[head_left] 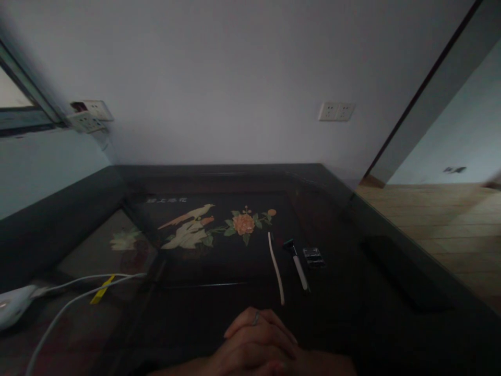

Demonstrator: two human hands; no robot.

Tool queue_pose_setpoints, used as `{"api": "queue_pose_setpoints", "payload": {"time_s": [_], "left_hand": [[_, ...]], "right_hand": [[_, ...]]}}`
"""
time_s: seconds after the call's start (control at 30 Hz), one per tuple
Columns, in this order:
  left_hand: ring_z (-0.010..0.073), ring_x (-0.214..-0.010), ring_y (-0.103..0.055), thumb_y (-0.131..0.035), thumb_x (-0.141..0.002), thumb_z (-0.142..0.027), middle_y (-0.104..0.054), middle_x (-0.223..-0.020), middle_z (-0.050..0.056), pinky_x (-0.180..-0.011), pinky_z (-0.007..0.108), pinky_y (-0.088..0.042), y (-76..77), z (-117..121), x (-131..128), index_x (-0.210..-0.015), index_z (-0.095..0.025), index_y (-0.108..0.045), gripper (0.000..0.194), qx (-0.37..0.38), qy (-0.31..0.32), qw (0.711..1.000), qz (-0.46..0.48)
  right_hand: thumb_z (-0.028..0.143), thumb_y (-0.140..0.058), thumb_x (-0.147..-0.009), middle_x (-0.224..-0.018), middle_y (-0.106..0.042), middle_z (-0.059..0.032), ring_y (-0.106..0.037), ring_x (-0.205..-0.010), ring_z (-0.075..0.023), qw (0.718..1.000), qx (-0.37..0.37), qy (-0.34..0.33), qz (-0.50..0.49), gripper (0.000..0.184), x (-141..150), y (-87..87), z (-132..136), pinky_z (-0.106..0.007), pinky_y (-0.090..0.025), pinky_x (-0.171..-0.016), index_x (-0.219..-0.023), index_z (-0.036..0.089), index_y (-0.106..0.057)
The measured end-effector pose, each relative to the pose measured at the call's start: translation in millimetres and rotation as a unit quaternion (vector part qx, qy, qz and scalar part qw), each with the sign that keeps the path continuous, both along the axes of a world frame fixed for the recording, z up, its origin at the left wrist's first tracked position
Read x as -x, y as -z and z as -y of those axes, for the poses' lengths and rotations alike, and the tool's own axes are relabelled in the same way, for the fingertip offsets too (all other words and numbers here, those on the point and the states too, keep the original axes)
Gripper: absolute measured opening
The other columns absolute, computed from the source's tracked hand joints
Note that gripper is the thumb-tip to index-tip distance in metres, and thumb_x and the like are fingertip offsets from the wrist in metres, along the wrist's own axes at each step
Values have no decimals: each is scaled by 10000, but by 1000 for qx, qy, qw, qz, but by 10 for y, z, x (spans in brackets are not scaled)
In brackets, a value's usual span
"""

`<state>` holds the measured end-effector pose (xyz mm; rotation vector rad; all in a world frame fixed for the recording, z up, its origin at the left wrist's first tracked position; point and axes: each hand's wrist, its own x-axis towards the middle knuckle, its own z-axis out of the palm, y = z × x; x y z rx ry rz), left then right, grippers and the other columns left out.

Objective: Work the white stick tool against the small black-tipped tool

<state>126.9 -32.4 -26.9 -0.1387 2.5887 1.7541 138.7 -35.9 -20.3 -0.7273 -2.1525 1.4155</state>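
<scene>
No item is being handled: both hands are resting together at the near edge, and nothing on the table [188, 316] is being touched beyond that spot. Whether any step is already finished, I cannot tell; the small things are lying loose and separate, so any work with them is apparently still waiting.

The left hand [235, 359] and right hand [307, 360] are clasping each other, fingers interlacing — the grip is closing only on the other hand, leaving no gap and holding no visible object. A ring [255, 318] is showing on one finger.

Just beyond them, a pale, slightly bending toothbrush [277, 269] is lying lengthwise; to its right a razor [300, 273] is slanting, its head pointing away, and a small clear pack [314, 258] is sitting just beside — its contents are staying too dim to name. A black slab [405, 274] is lying well to the right. Farther on, a bird-and-peony picture [243, 224] is decorating the tabletop, and wall sockets [337, 111] are showing behind.
</scene>
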Motion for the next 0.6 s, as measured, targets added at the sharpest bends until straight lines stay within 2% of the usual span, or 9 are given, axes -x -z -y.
{"api": "queue_pose_setpoints", "payload": {"time_s": [0.1,0.17,0.3,0.43,0.5,0.57,0.6], "left_hand": [[296,-855,-707,-541,-761,-364,-699,-672,45,-514,306,-555,24,16,-21,-859,-281,-669,181,25,54,998,11],[284,-794,-711,-508,-789,-370,-670,-613,47,-506,302,-544,49,25,-28,-827,-272,-668,192,33,103,994,12],[263,-692,-700,-444,-832,-387,-597,-497,41,-514,306,-538,111,73,41,-750,-255,-652,259,43,210,977,9],[256,-666,-693,-533,-774,-395,-575,-468,27,-523,299,-534,173,170,177,-717,-255,-641,186,36,290,956,33],[260,-684,-695,-555,-755,-391,-588,-480,31,-509,287,-527,184,194,199,-711,-257,-640,165,32,305,951,32],[269,-729,-700,-551,-751,-376,-610,-506,40,-504,276,-526,173,180,172,-718,-259,-641,152,32,278,960,21],[281,-770,-702,-545,-749,-362,-632,-537,49,-507,278,-530,158,160,145,-732,-259,-644,144,37,239,970,15]], "right_hand": [[433,-620,-821,-1208,-587,14,-516,-1176,-217,999,-33,-4,-24,298,1,207,-27,-371,-387,-1054,-1110,371,-660],[417,-624,-823,-1184,-592,5,-528,-1159,-224,999,-32,5,-27,281,18,284,-2,-385,-384,-1054,-1096,365,-665],[370,-606,-843,-1178,-582,-3,-532,-1147,-213,999,-30,-16,-31,275,48,356,-9,-381,-380,-1059,-1113,354,-656],[348,-653,-804,-1154,-580,13,-506,-1169,-224,998,-50,-33,-18,304,34,382,-64,-396,-372,-1067,-1107,370,-657],[305,-637,-821,-1133,-587,18,-514,-1144,-223,998,-55,-32,-9,280,33,385,-76,-402,-405,-1038,-1090,382,-651],[267,-603,-847,-1103,-588,11,-537,-1097,-215,998,-61,-36,-7,266,52,390,-73,-399,-451,-989,-1089,374,-637],[253,-592,-854,-1097,-583,7,-544,-1084,-210,998,-54,-34,-8,279,67,394,-67,-395,-463,-976,-1108,364,-623]]}}
